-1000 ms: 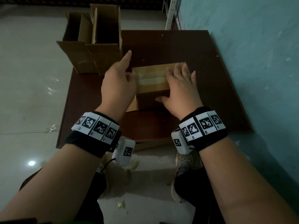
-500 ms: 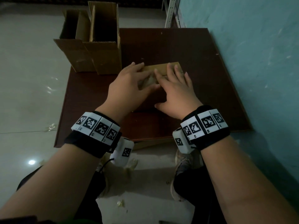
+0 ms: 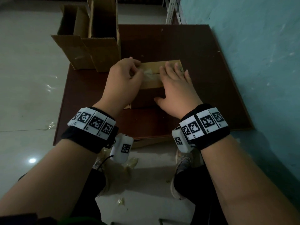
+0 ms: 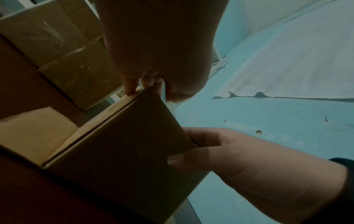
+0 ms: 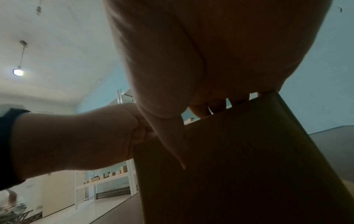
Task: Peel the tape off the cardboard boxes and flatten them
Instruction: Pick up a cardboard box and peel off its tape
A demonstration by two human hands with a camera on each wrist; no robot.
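Observation:
A small closed cardboard box (image 3: 155,66) stands in the middle of the brown table (image 3: 203,82), with clear tape (image 3: 149,74) running along its top seam. My left hand (image 3: 138,71) is over the box's left end, fingers curled, pinching a loosened end of the tape. My right hand (image 3: 172,78) lies flat on the right part of the top with straight fingers, its thumb down the front face. The left wrist view shows my left fingers (image 4: 132,86) at the box's (image 4: 118,136) top edge. The right wrist view shows the box's (image 5: 239,159) dark front face.
Two taller open cardboard boxes (image 3: 90,46) stand at the table's back left corner, close to my left hand. A teal wall (image 3: 259,62) runs along the right side. Scraps of peeled tape (image 3: 50,125) lie on the pale floor. A metal rack post (image 3: 170,12) is behind.
My left hand came from the box's left side onto its top, curled its fingers and took hold of the tape end. My right hand stayed pressed on the box.

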